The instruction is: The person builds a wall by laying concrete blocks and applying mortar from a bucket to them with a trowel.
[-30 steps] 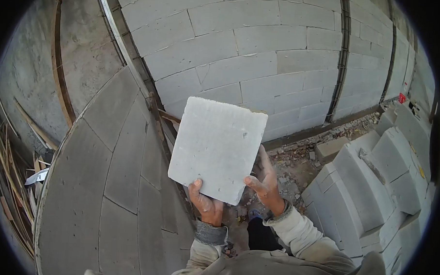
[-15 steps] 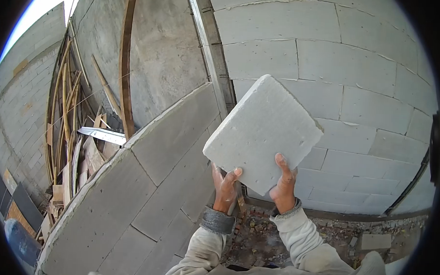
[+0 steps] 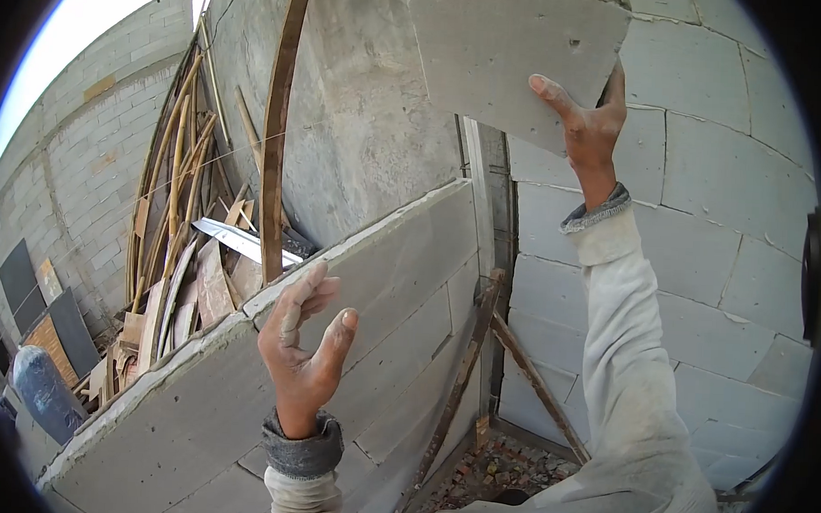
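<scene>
Raised at the top of the view is a light grey concrete block [image 3: 508, 56], cut off by the frame's upper edge. My right hand [image 3: 591, 127] grips its lower right corner, thumb across the near face and fingers behind. My left hand [image 3: 301, 348] is off the block, fingers apart and slightly curled, holding nothing. It hovers in front of a low wall of the same kind of blocks [image 3: 373, 282], just below its mortar-smeared top edge.
A taller block wall [image 3: 673, 239] rises on the right. Wooden props [image 3: 533, 378] lean in the corner above rubble [image 3: 503, 463]. Behind the low wall stand bamboo poles [image 3: 174, 176], boards, a metal strip [image 3: 244, 242] and an upright timber [image 3: 277, 143]. A blue wrapped bundle [image 3: 44, 393] is at far left.
My left hand has let go of the block and moved left, over the low wall. My right hand has lifted the block higher. The view has turned left.
</scene>
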Available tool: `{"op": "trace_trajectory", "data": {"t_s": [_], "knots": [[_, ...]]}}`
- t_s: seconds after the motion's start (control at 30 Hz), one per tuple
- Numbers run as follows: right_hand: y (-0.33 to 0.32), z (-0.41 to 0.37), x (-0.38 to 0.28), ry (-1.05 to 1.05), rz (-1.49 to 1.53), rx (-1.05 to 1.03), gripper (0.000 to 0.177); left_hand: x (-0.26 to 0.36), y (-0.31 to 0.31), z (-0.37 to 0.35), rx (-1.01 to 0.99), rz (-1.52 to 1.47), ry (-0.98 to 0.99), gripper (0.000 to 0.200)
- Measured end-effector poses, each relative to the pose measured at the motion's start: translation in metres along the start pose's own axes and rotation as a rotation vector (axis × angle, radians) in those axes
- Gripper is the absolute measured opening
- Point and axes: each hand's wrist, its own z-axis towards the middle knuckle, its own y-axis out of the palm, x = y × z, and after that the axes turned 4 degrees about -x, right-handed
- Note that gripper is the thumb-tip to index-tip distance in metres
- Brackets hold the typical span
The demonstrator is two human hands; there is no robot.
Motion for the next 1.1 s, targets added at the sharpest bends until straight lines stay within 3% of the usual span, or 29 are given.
{"op": "trace_trajectory", "data": {"t_s": [0.1, 0.17, 0.27, 0.33, 0.37, 0.4, 0.47, 0.6, 0.67, 0.77, 0.87, 0.9, 0.97, 1.03, 1.1], "knots": [[0.034, 0.056, 0.038, -0.192, -0.17, -0.128, 0.096, 0.01, 0.011, 0.044, 0.029, 0.15, 0.133, 0.048], [0.052, 0.093, 0.061, -0.219, -0.161, -0.255, 0.112, 0.017, 0.021, 0.074, 0.048, 0.263, 0.261, 0.044], [0.084, 0.122, 0.07, -0.221, -0.235, -0.557, 0.113, 0.027, 0.035, 0.119, 0.116, 0.446, 0.469, 0.04], [0.112, 0.135, 0.096, -0.439, -0.339, -0.633, 0.112, 0.035, 0.04, 0.15, 0.124, 0.669, 0.604, 0.039], [0.125, 0.138, 0.109, -0.547, -0.388, -0.662, 0.112, 0.05, 0.048, 0.16, 0.088, 0.728, 0.466, 0.04], [0.139, 0.135, 0.124, -0.538, -0.341, -0.723, 0.109, 0.051, 0.053, 0.177, 0.082, 0.852, 0.522, 0.042], [0.169, 0.136, 0.149, -0.553, -0.256, -0.827, 0.104, 0.048, 0.071, 0.217, 0.042, 1.023, 0.587, 0.053], [0.186, 0.121, 0.175, -0.45, -0.232, -0.973, 0.106, 0.004, 0.115, 0.304, -0.155, 1.391, 0.468, 0.094], [0.199, 0.117, 0.196, -0.467, -0.233, -0.956, 0.094, -0.014, 0.136, 0.33, -0.252, 1.471, 0.291, 0.105], [0.202, 0.105, 0.217, -0.448, -0.179, -0.983, 0.092, -0.054, 0.154, 0.359, -0.276, 1.503, 0.26, 0.105], [0.186, 0.095, 0.216, -0.367, -0.122, -1.069, 0.092, -0.052, 0.169, 0.378, -0.566, 1.38, -0.141, 0.1], [0.181, 0.093, 0.217, -0.354, -0.099, -1.077, 0.091, -0.062, 0.17, 0.38, -0.469, 1.377, -0.027, 0.094], [0.184, 0.089, 0.227, -0.367, -0.118, -1.073, 0.083, -0.071, 0.172, 0.385, -0.513, 1.405, 0.067, 0.089], [0.191, 0.088, 0.245, -0.518, -0.299, -0.849, 0.073, -0.075, 0.176, 0.388, -0.462, 1.48, 0.19, 0.083], [0.176, 0.082, 0.254, -0.459, -0.346, -0.637, 0.087, -0.076, 0.181, 0.397, -0.437, 1.569, 0.187, 0.085]]}}
